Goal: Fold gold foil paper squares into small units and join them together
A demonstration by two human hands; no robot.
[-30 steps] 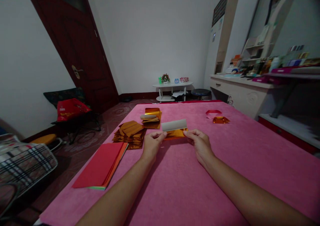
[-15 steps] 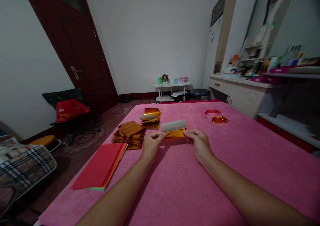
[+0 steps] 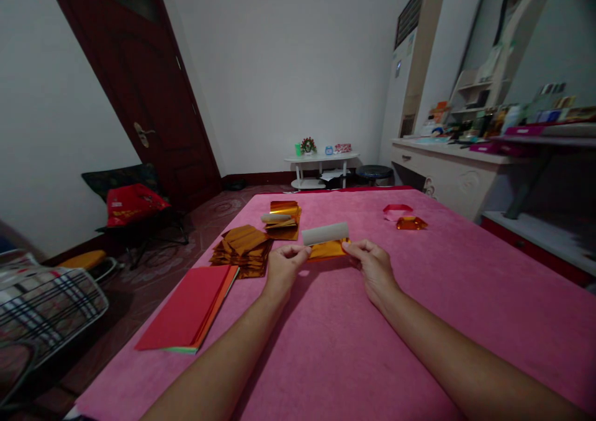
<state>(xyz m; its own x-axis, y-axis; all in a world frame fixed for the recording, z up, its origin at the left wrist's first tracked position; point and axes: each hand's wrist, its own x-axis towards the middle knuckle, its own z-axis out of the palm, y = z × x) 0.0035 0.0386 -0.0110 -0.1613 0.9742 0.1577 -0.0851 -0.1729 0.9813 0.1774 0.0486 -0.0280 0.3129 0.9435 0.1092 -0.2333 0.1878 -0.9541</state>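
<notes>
Practically nothing moved since the earlier frame: my left hand and right hand pinch the gold foil piece end-to-end over the pink cloth, folding seemingly underway, next move wanting even pressure.

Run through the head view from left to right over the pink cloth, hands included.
Red paper stack, brownish-gold folded stack, left hand, held gold foil, right hand, small gold folded piece.
</notes>
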